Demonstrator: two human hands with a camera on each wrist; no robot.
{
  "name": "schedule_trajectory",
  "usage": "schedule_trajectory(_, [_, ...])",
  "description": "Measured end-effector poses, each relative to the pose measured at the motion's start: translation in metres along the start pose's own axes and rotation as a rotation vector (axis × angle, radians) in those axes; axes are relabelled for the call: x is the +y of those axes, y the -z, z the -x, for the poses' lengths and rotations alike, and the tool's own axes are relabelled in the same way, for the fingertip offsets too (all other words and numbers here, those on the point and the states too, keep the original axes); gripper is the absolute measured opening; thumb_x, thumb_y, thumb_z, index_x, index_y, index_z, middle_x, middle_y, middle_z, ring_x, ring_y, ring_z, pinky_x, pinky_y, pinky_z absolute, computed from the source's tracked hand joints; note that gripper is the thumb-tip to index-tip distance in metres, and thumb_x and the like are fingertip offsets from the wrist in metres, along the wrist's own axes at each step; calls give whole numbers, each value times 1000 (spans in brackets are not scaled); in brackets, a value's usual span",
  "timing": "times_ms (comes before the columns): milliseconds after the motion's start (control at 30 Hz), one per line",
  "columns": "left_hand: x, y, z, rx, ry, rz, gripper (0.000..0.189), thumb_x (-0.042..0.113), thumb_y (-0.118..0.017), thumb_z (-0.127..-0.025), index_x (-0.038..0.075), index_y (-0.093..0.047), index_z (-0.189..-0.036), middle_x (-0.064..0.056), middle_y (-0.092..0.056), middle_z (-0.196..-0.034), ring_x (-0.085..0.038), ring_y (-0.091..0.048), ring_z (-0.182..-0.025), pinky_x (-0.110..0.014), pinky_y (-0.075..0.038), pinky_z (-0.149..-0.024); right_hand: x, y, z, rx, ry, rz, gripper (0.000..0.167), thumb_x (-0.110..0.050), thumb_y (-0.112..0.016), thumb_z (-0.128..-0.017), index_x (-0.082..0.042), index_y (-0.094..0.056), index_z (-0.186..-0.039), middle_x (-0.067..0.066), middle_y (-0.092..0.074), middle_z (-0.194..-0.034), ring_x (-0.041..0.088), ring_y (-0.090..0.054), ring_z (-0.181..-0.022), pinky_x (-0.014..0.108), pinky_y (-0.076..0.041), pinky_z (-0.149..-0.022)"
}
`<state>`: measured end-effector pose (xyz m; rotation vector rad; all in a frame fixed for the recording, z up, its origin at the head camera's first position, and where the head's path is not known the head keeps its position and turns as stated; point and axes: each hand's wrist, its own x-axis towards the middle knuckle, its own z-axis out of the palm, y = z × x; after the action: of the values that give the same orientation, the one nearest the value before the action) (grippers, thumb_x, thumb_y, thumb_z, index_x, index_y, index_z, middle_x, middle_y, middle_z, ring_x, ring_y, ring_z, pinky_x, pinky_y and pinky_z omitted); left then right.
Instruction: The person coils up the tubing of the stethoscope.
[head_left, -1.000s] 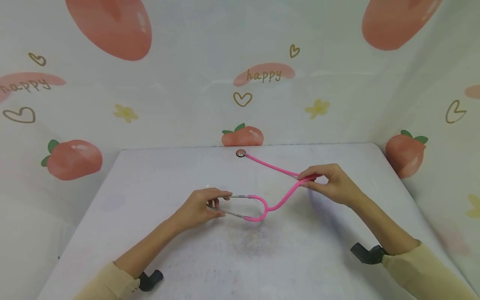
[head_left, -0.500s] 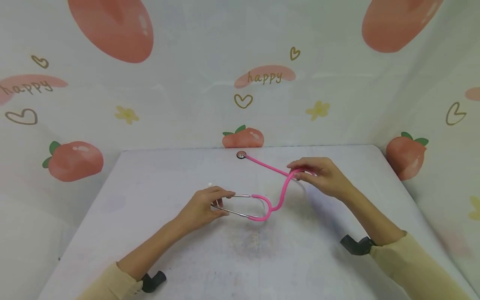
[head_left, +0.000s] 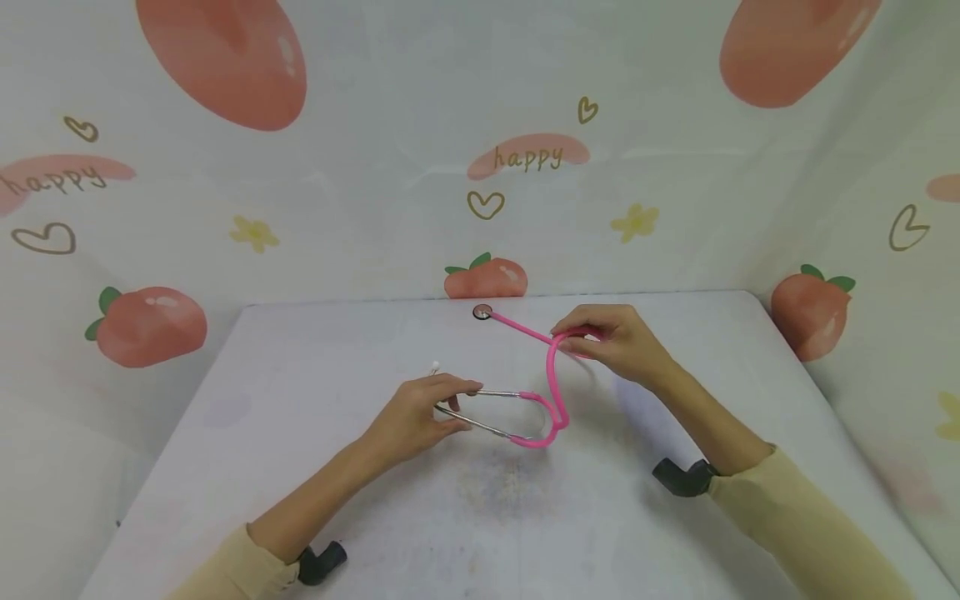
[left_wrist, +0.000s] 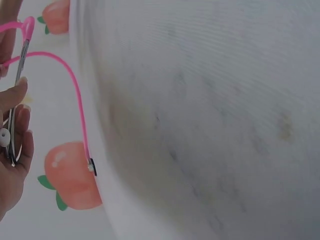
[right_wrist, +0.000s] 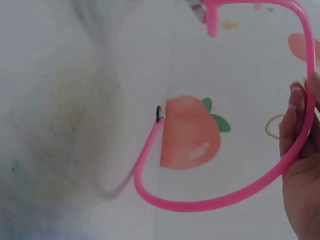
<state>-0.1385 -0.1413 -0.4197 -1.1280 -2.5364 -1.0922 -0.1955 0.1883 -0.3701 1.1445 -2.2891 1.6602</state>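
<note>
A stethoscope with pink tubing (head_left: 556, 379) spans both hands above the table. My left hand (head_left: 417, 419) holds its silver ear tubes (head_left: 491, 429) between thumb and fingers; a white ear tip (left_wrist: 4, 137) shows by the palm in the left wrist view. My right hand (head_left: 618, 343) pinches the pink tube farther along, where it bends back in a loop. From there the tube runs to the round chest piece (head_left: 482, 312), which is at the table's far edge. In the right wrist view the tube (right_wrist: 220, 202) sags in a wide curve below the right hand (right_wrist: 302, 165).
The white-covered table (head_left: 315, 350) has a smudged patch near its middle. A cloth backdrop (head_left: 360, 183) with printed peaches, hearts and flowers rises behind and at both sides. Black wrist mounts (head_left: 321, 563) sit at both sleeves.
My right hand has moved left and slightly away, still pinching the tube. The left hand has shifted a little right with the ear tubes. Between the hands the tube now bends more steeply.
</note>
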Motion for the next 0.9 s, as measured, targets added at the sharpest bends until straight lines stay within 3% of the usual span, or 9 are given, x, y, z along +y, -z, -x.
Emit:
schedule_trajectory(267, [7,-1,-7,-4,-5,-38,63,11,-90,-72,16,-66,-129,7,-70,-108,-1,-61,-82,-23,-55,-65,5,-11,-10,-26,91,16,28,18,-73,-78,4,-75,-103,8,-72,-93,17,-66,-85,22,-55,-70])
schedule_trajectory(533, [13,0,-9,3,-45,-53,66,12,-90,-73,15,-63,-133,5,-70,-112,-4,-63,-85,-20,-55,-68,10,-22,-18,-60,23,24,22,6,-76,-83,-3,-76,-103,2,-73,-95,13,-68,-88,25,-58,-79])
schedule_trajectory(733, [17,1,-14,11,-67,-41,70,11,-90,-72,13,-60,-136,3,-70,-112,-5,-63,-86,-29,-59,-74,17,-32,-23,-61,38,34,23,11,-76,-80,-1,-76,-100,6,-71,-94,14,-66,-89,24,-57,-79])
schedule_trajectory(900, [18,0,-15,24,-135,-65,69,10,-90,-73,14,-60,-135,2,-68,-116,-8,-65,-90,-20,-56,-73,12,-40,-24,-76,35,47,24,16,-75,-77,5,-74,-98,12,-71,-91,17,-66,-85,24,-58,-76])
